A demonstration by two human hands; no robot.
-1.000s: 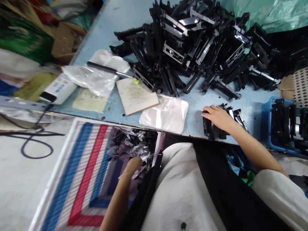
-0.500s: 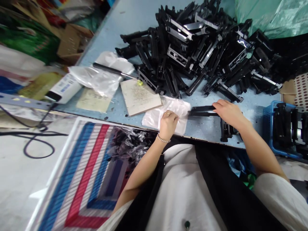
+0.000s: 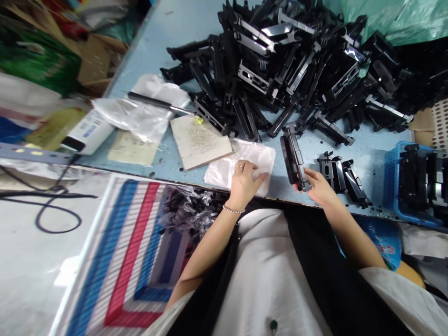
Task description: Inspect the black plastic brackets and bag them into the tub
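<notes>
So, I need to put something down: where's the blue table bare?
Far left, the blue table is bare between its left edge and the black pile. A narrower, speck-dotted patch separates three loose black parts from the blue basket. The far middle is crowded.

Right hand [image 3: 319, 188] partly behind black part [image 3: 294, 154]

Through the head camera I saw the left hand [image 3: 245, 184] loosely spread over clear bags [image 3: 219, 172] at the table's [image 3: 374, 161] edge, while the right hand [image 3: 317, 186] gripped the near end of a black part [image 3: 293, 154]. Three similar parts [image 3: 339, 175] lay between that hand and a blue basket [image 3: 390, 184]; a heap [image 3: 266, 70] sprawled beyond.
</notes>
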